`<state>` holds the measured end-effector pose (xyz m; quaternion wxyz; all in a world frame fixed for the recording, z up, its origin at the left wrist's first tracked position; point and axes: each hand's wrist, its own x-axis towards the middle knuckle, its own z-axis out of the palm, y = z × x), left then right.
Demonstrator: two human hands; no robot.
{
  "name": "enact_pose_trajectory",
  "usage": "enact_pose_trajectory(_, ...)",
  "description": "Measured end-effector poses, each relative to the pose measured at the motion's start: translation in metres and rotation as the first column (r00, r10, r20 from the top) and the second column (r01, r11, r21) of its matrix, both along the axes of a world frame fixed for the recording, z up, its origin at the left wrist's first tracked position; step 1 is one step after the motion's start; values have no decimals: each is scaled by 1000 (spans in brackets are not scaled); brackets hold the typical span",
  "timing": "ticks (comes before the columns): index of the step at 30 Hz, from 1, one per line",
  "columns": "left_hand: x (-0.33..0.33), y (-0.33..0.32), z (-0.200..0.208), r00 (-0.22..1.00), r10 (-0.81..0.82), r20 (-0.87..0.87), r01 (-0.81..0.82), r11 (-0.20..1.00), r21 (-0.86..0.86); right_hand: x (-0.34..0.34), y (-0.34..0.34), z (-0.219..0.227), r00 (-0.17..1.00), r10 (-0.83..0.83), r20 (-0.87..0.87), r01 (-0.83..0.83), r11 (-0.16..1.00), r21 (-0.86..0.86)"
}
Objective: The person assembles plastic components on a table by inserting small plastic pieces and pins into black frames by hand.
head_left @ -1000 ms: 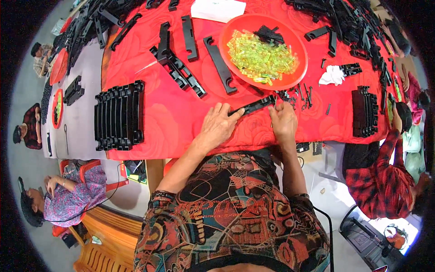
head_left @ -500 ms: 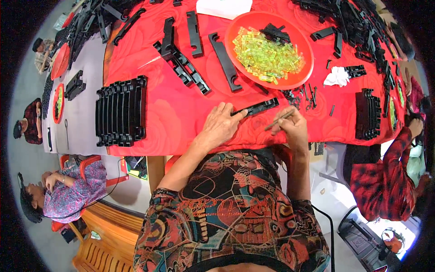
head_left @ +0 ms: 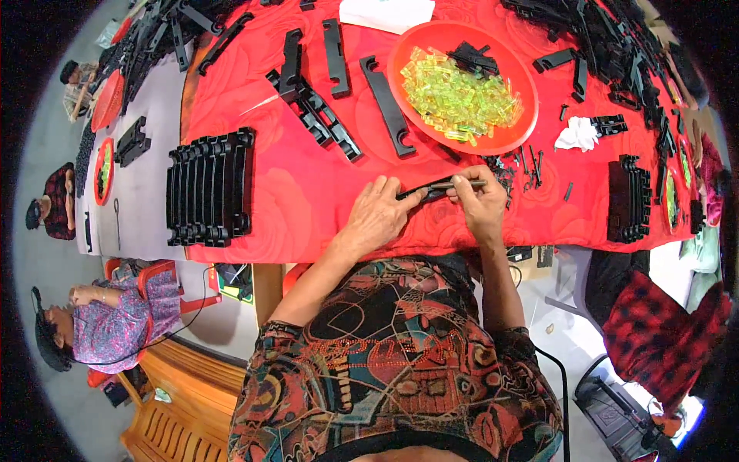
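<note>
My left hand (head_left: 379, 215) pinches the near-left end of a long black plastic part (head_left: 436, 193) lying on the red tablecloth. In my right hand (head_left: 483, 206) is a slim metal-looking rod (head_left: 477, 183), gripped between thumb and fingers. The rod lies over the black part, its tip pointing left; my right fingers hide much of that end. Just beyond my hands, a red plate (head_left: 526, 115) holds clear yellow-green plastic pieces (head_left: 462, 96) and a few black ones. Small black pins (head_left: 537, 163) are scattered right of my right hand.
A row of black parts (head_left: 208, 189) stands at left, another row (head_left: 627, 200) at right. Loose black parts (head_left: 385, 108) lie beyond my hands. A crumpled white tissue (head_left: 576, 134) is right of the plate. People sit at both sides; a wooden bench (head_left: 181, 393) is lower left.
My right hand has moved left and up, bringing the rod onto the black part. My left hand stays on the part. At right, the person in red-black checks has lowered an arm.
</note>
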<state>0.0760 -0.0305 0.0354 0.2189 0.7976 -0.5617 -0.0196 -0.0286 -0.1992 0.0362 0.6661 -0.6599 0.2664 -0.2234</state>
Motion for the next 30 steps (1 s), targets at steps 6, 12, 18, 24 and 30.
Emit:
enact_pose_trajectory(6,0,-1,2,1000,0,-20,1,1000,22,1,-1,-2,1000,0,-25,-2,997,-77)
enact_pose_trajectory(12,0,-2,3,1000,3,-24,-3,1000,29,2,-5,0,998,41,-54,-46,994,-95)
enact_pose_trajectory(18,1,-2,0,999,1,-33,0,1000,27,6,-6,4,991,68,-112,-78,993,-90)
enact_pose_trajectory(24,1,-3,-1,998,-5,-57,7,999,44,8,-6,-1,995,85,-54,-89,994,-68)
enact_pose_trajectory(30,1,-3,1,997,11,-77,-7,998,56,12,-8,2,991,89,-102,-97,993,-71)
